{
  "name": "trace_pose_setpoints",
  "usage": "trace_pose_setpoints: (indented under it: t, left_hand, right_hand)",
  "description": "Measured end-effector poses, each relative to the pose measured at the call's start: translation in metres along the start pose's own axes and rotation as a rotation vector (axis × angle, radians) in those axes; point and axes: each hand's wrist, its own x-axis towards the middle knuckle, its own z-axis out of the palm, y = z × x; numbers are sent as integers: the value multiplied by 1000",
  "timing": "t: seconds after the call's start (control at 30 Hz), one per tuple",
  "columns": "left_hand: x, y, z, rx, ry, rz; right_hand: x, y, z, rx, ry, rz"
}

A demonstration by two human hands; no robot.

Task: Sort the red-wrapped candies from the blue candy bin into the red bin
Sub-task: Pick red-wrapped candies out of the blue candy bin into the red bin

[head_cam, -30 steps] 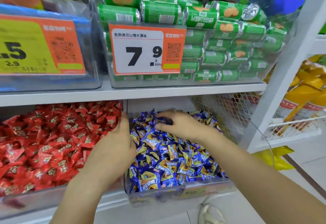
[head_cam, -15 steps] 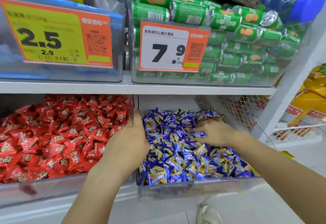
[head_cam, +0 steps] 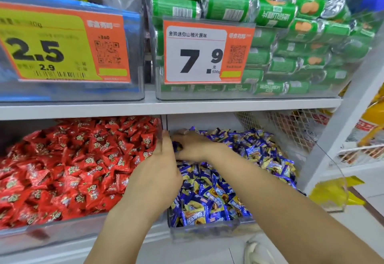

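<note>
The red bin point(head_cam: 62, 234), a clear box heaped with red-wrapped candies point(head_cam: 72, 170), fills the lower shelf's left side. To its right stands the blue bin point(head_cam: 207, 230), piled with blue-and-yellow wrapped candies point(head_cam: 239, 159). No red wrapper shows among the blue ones. My left hand point(head_cam: 158, 172) lies along the wall between the two bins, fingers straight and pointing to the back. My right hand point(head_cam: 193, 145) is at the blue bin's back left corner, fingers curled down into the pile beside my left fingertips. Its fingertips are partly hidden, so what they hold is unclear.
A white shelf board point(head_cam: 187, 106) hangs low over both bins. On it stand a clear box of green biscuit rolls point(head_cam: 270, 35) with a 7.9 price tag point(head_cam: 197, 56), and a box with a 2.5 tag point(head_cam: 52, 49). Wire mesh point(head_cam: 291, 126) closes the right side.
My right hand has moved from the middle right of the blue bin to its back left corner, close to my left hand. My left hand has stayed at the divider.
</note>
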Motion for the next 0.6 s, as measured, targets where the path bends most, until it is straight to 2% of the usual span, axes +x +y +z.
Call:
trace_pose_setpoints:
  t: [0.13,0.2,0.27,0.43,0.5,0.6]
  left_hand:
    - [0,-2,-1,33,3,6]
    - [-1,-2,-2,28,2,11]
    - [-2,-2,-2,16,7,23]
    - [-1,1,-1,2,4,12]
    - [0,1,-1,-6,2,-3]
    - [-1,2,-1,-14,5,-21]
  right_hand:
    - [2,17,-6,-347,-256,167]
    - [-12,32,-10,-436,-302,214]
    - [-32,52,-12,-466,-254,191]
    - [-80,90,-12,-474,29,94]
    - [-94,102,-17,-461,44,137]
    - [-113,105,-28,-411,-40,206]
